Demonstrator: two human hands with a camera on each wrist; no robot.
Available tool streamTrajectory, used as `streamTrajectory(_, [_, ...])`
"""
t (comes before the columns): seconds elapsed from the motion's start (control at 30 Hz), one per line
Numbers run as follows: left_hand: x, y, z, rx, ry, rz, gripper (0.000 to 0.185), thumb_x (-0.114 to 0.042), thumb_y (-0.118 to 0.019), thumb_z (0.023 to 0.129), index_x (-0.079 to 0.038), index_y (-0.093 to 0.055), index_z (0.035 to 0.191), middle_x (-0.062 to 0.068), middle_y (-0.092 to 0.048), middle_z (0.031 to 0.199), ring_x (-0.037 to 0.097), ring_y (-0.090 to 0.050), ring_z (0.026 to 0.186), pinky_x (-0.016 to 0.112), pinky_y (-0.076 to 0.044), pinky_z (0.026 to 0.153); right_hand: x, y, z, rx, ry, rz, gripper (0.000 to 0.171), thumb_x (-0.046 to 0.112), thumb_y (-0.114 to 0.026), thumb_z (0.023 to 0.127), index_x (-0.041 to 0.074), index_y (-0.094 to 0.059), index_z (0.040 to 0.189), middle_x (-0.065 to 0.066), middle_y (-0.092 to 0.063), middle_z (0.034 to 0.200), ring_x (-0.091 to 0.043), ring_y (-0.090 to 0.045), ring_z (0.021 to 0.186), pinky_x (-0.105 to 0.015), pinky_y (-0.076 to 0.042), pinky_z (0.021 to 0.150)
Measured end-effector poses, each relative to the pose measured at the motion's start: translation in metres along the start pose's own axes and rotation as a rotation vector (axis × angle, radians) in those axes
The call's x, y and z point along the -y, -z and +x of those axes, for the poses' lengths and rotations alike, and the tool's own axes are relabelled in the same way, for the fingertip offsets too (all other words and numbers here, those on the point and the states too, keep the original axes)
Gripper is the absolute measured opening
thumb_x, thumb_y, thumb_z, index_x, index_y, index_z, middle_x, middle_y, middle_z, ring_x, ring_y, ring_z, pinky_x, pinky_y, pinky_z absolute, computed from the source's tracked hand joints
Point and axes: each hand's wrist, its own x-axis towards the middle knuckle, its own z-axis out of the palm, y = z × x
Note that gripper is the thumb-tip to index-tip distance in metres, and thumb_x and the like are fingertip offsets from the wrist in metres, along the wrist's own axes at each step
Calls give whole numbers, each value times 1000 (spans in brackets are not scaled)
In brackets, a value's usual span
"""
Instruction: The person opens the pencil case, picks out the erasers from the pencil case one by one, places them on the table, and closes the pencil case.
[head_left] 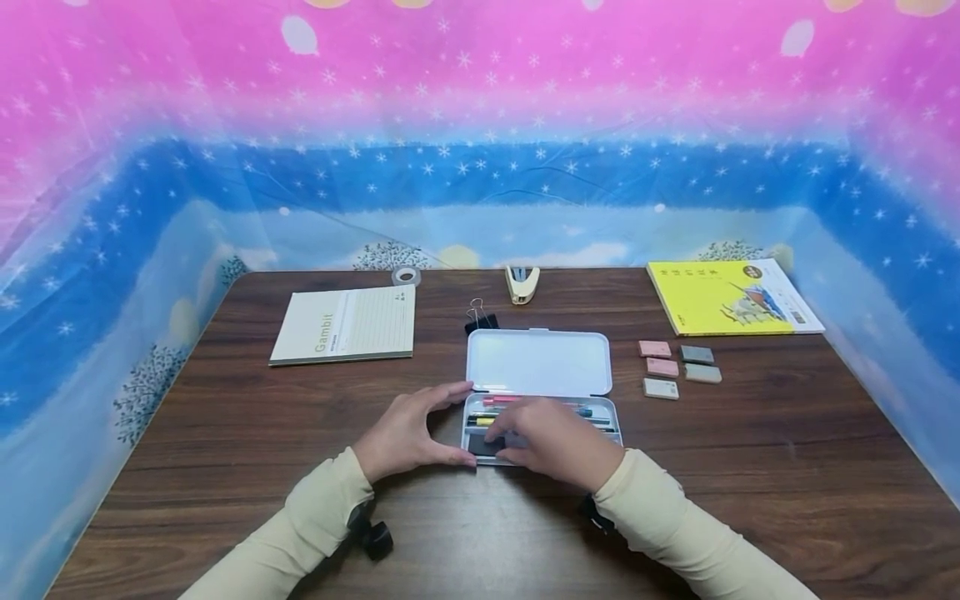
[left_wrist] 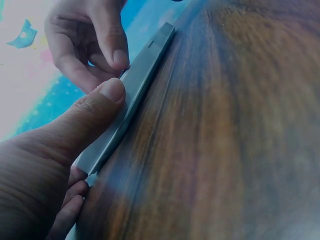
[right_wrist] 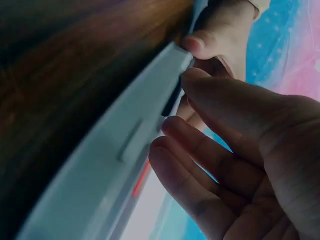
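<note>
An open white pencil case (head_left: pixel 538 362) lies on the table, its lid tipped back, with pens and pencils (head_left: pixel 555 411) in the rear compartment. My left hand (head_left: pixel 408 433) grips the case's left end, thumb at the front corner and fingers at the rear one. In the left wrist view that thumb presses on the case's front wall (left_wrist: pixel 145 65). Over the front compartment, my right hand (head_left: pixel 555 437) holds a dark eraser (head_left: pixel 483 445) between thumb and fingertips, low inside the case. The right wrist view shows the thumb (right_wrist: pixel 215 85) close to the dark eraser, above the rim.
Several pink, grey and white erasers (head_left: pixel 662 367) lie right of the case. Behind it are a black binder clip (head_left: pixel 482 323) and a stapler (head_left: pixel 522 285). A notebook (head_left: pixel 345 325) and tape roll (head_left: pixel 407 276) sit at left, a yellow book (head_left: pixel 731 298) at right.
</note>
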Motion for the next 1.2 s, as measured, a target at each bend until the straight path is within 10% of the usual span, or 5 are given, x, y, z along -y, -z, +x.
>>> streamTrajectory(0.9, [4, -2, -2, -9, -10, 5, 97, -49, -97, 73, -16, -55, 154, 7, -62, 149, 25, -60, 135, 51, -45, 114, -8, 3, -6, -75, 43, -21, 17, 7, -82, 87, 14, -82, 102, 3, -76, 101, -11, -68, 95, -32, -59, 87])
streamTrajectory(1.2, [4, -1, 0, -17, -27, 26, 99, -48, -98, 71, -14, -56, 154, 8, -62, 149, 27, -60, 134, 50, -47, 113, -58, 50, -68, -200, -219, 27, 24, 0, -83, 85, 16, -81, 103, 3, -76, 104, -15, -69, 90, -36, -62, 77])
